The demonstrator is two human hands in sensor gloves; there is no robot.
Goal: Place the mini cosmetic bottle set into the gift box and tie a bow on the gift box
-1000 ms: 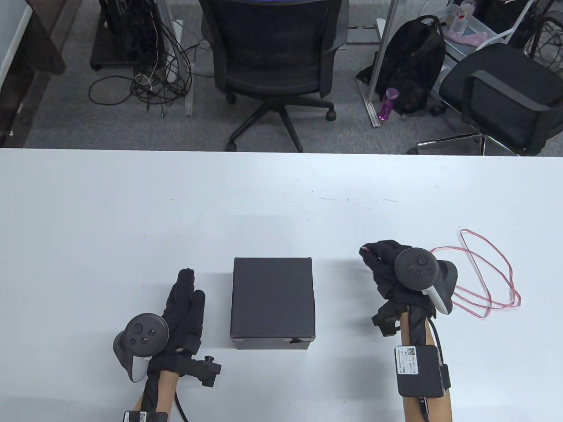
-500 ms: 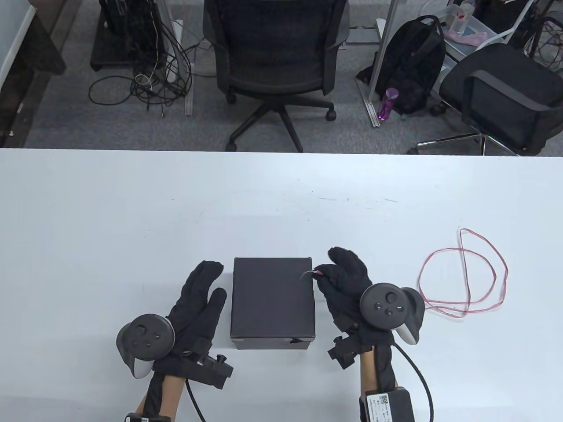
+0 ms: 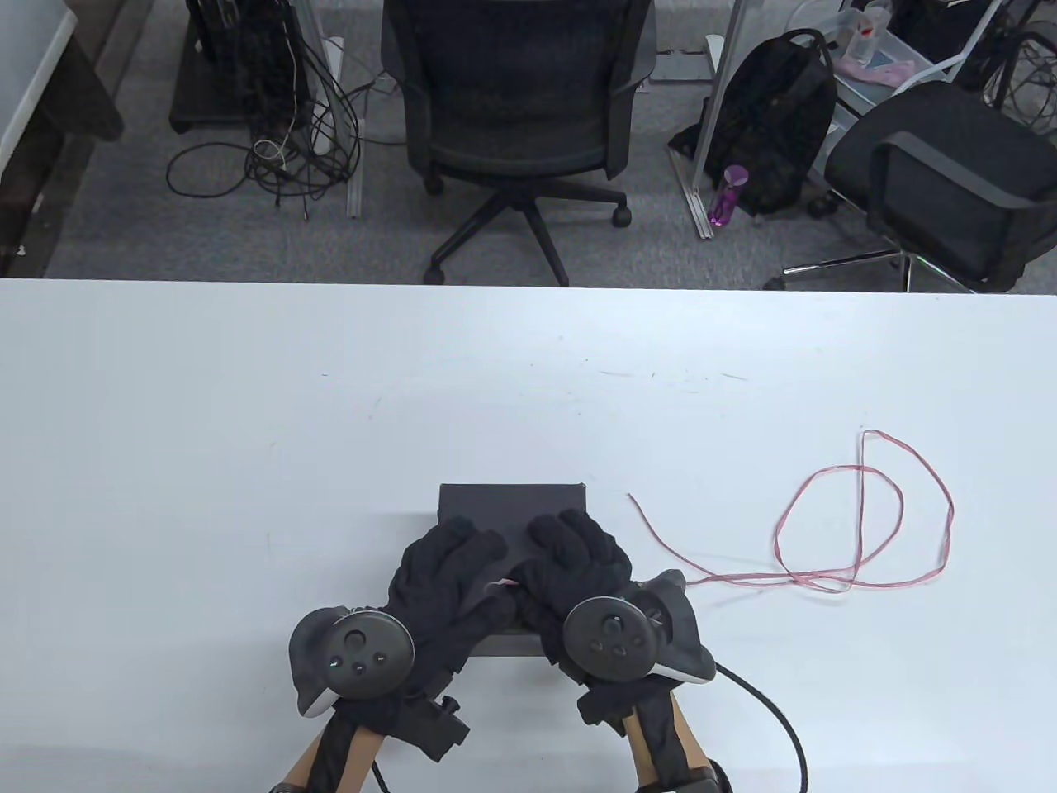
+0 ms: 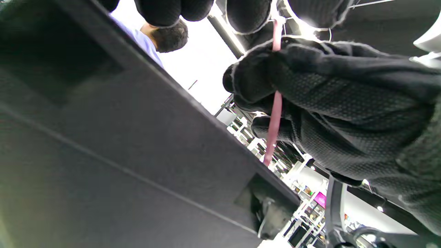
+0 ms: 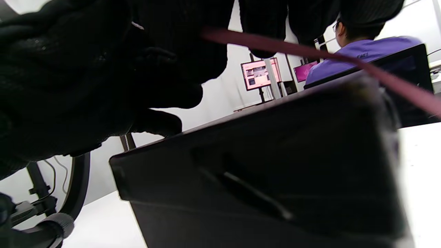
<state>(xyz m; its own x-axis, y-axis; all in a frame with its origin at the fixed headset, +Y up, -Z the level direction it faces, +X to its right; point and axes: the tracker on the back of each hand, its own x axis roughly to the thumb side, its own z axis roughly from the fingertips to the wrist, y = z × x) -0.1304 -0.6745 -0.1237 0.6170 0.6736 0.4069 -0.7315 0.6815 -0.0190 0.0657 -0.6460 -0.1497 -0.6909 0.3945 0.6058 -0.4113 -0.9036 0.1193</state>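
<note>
A closed black gift box (image 3: 512,501) sits on the white table (image 3: 248,429), its near half covered by both gloved hands. My left hand (image 3: 458,570) and right hand (image 3: 574,557) meet over the lid. A thin pink string (image 3: 859,570) runs from under the right hand out to loose loops on the table at the right. In the left wrist view the string (image 4: 274,110) comes down from between my left fingertips across the right glove (image 4: 344,93). In the right wrist view it (image 5: 310,51) stretches taut from my right fingers over the box (image 5: 258,172). No bottles show.
The table's far edge borders a carpeted floor with office chairs (image 3: 520,107), a backpack (image 3: 776,124) and cables. A person in a purple top (image 5: 361,51) sits in the background of the right wrist view.
My right hand carried the string's end from the right of the box onto the lid, dragging the loops leftward. My left hand moved from beside the box onto its top to meet it.
</note>
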